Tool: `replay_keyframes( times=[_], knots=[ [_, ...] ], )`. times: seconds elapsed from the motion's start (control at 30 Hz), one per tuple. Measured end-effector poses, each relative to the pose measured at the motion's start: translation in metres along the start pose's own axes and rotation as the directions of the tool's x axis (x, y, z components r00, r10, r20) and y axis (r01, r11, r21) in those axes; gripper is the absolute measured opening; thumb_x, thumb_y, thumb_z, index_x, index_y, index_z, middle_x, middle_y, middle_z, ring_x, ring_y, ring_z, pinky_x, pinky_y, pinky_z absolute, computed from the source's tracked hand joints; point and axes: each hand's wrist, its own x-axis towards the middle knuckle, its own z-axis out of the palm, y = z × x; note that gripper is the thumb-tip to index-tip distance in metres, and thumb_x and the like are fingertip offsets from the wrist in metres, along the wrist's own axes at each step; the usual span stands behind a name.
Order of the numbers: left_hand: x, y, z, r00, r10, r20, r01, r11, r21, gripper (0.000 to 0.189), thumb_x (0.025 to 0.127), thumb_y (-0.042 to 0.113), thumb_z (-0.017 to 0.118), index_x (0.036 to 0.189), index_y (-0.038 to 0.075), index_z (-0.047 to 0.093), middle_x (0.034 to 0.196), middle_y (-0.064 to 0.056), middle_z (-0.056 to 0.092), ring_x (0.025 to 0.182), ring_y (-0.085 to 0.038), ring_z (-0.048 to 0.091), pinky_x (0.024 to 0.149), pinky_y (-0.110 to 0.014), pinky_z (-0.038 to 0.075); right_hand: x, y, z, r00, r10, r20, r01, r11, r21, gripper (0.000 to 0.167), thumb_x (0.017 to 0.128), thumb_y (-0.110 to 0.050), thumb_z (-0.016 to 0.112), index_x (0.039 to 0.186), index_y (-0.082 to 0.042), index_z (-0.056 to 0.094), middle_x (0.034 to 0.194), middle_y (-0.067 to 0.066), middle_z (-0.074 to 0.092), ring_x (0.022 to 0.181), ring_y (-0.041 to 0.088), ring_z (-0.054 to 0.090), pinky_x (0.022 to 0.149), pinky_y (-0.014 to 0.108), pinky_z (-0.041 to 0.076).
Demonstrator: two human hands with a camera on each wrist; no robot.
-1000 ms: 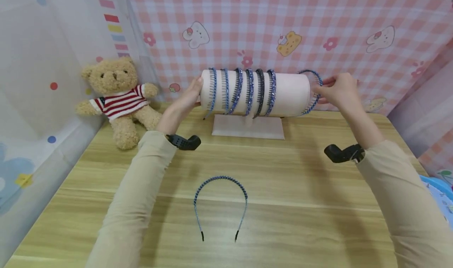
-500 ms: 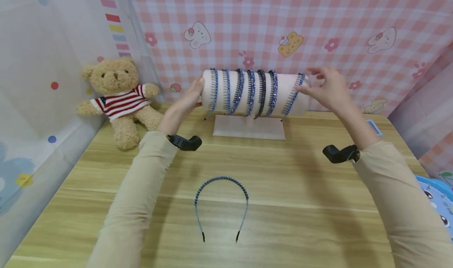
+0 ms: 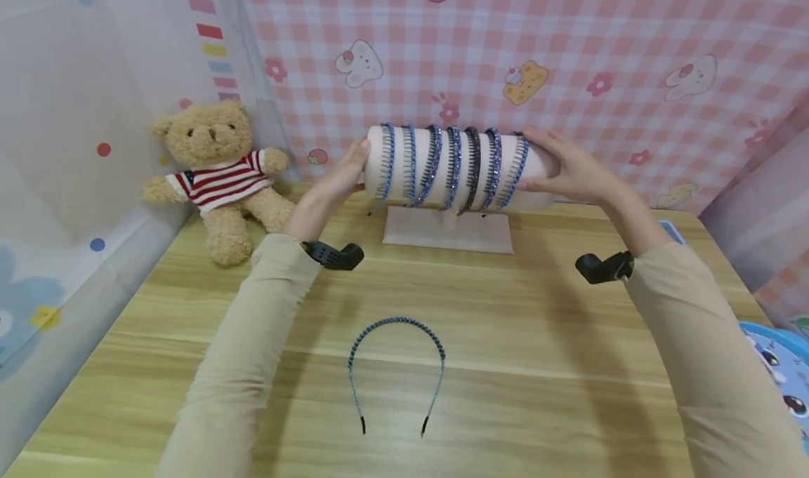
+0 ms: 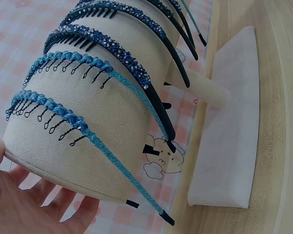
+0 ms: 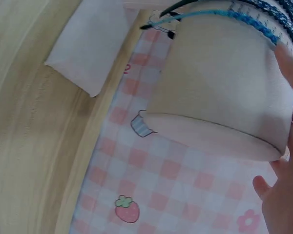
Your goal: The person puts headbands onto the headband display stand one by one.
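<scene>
A pale cylindrical headband stand (image 3: 537,162) carries several blue and dark headbands, side by side. My left hand (image 3: 344,170) holds its left end; in the left wrist view the thumb is at the rim and the fingers lie against the end. At the right end, my right hand (image 3: 578,173) spans the roll, thumb in front and fingers at the top and back. Its fingertips touch the rightmost headband, a braided blue one (image 5: 254,22) with comb teeth. A further beaded blue headband (image 3: 397,320) lies on the table in front, its tips toward me.
The stand's flat base (image 3: 447,231) rests at the back of the wooden table (image 3: 505,394). A teddy bear (image 3: 218,176) in a striped shirt sits at the back left. A blue round object (image 3: 780,373) shows at the right edge. Checked cloth (image 3: 480,50) hangs behind.
My right hand has brought the braided blue headband from off the right end onto the roll and slid it left beside the others. My left hand has stayed at the left end.
</scene>
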Motion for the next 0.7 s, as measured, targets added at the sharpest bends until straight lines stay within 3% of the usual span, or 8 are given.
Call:
replay_keyframes(
  times=[0.2,0.3,0.43,0.5,0.53,0.6,0.67,0.7],
  knots=[
    [0.001,0.0,0.001,1.0,-0.005,-0.003,0.005,1.0,-0.01,0.054,0.1,0.038,0.011,0.148,0.018,-0.003,0.154,-0.005,0.0,0.142,-0.024,0.008,0.115,-0.046,0.019,0.009,-0.004,-0.004,0.995,0.034,0.098,-0.035,0.999,-0.001,0.09,0.076,-0.031,0.073,0.147,-0.028,0.017,0.151,0.017,0.016,0.13,0.043,0.025,0.098,0.064,0.031],
    [0.0,0.0,0.001,1.0,-0.008,-0.006,0.008,1.0,-0.01,0.054,0.1,0.039,0.012,0.148,0.018,-0.003,0.154,-0.006,0.0,0.142,-0.024,0.008,0.115,-0.046,0.019,0.008,-0.008,-0.006,0.991,0.071,0.118,-0.074,0.997,0.023,0.094,0.076,-0.03,0.073,0.147,-0.032,0.011,0.153,0.016,0.006,0.136,0.043,0.014,0.1,0.066,0.028],
    [0.001,0.0,0.002,1.0,-0.011,-0.004,0.011,1.0,-0.007,0.054,0.1,0.039,0.012,0.148,0.018,-0.004,0.154,-0.005,-0.001,0.142,-0.024,0.007,0.115,-0.046,0.018,-0.002,-0.02,-0.004,0.998,0.057,0.008,-0.058,0.99,0.128,0.093,0.078,-0.028,0.072,0.147,-0.03,0.011,0.155,0.008,0.003,0.141,0.035,0.002,0.107,0.066,0.013],
    [0.001,0.0,0.002,1.0,-0.015,-0.006,0.015,1.0,-0.004,0.054,0.1,0.039,0.011,0.147,0.018,-0.004,0.155,-0.005,-0.001,0.142,-0.023,0.006,0.115,-0.046,0.018,-0.006,-0.031,0.003,0.993,-0.048,-0.104,0.063,0.988,0.143,0.085,0.076,-0.022,0.074,0.145,-0.024,0.025,0.153,0.008,0.015,0.14,0.032,0.01,0.109,0.063,0.012],
    [0.0,0.0,0.001,1.0,-0.016,-0.007,0.016,1.0,-0.002,0.054,0.1,0.039,0.011,0.147,0.018,-0.004,0.155,-0.005,-0.002,0.142,-0.023,0.006,0.115,-0.046,0.018,-0.008,-0.037,0.01,0.978,-0.135,-0.161,0.153,0.983,0.104,0.08,0.074,-0.02,0.076,0.141,-0.018,0.033,0.15,0.01,0.024,0.138,0.031,0.016,0.111,0.06,0.012],
    [0.0,0.0,0.001,1.0,-0.018,-0.006,0.018,1.0,-0.003,0.054,0.1,0.038,0.011,0.147,0.019,-0.005,0.155,-0.004,-0.002,0.142,-0.023,0.005,0.115,-0.045,0.018,-0.01,-0.05,0.027,0.923,-0.312,-0.227,0.316,0.949,-0.017,0.07,0.07,-0.019,0.079,0.131,-0.009,0.046,0.14,0.014,0.039,0.132,0.032,0.028,0.111,0.056,0.017],
    [0.0,0.001,0.001,1.0,-0.019,-0.006,0.019,1.0,-0.002,0.054,0.1,0.039,0.011,0.147,0.019,-0.005,0.155,-0.004,-0.003,0.142,-0.022,0.005,0.115,-0.045,0.018,-0.013,-0.063,0.05,0.865,-0.457,-0.208,0.44,0.889,-0.128,0.06,0.069,-0.02,0.079,0.121,-0.004,0.054,0.13,0.016,0.048,0.125,0.033,0.036,0.109,0.052,0.023],
    [0.0,0.001,0.002,1.0,-0.017,-0.005,0.017,1.0,-0.004,0.054,0.1,0.039,0.011,0.147,0.018,-0.005,0.155,-0.005,-0.003,0.142,-0.022,0.005,0.115,-0.045,0.018,-0.014,-0.068,0.062,0.846,-0.506,-0.165,0.482,0.86,-0.167,0.058,0.069,-0.023,0.079,0.118,-0.003,0.056,0.127,0.017,0.051,0.123,0.033,0.039,0.108,0.051,0.026]
  ],
)
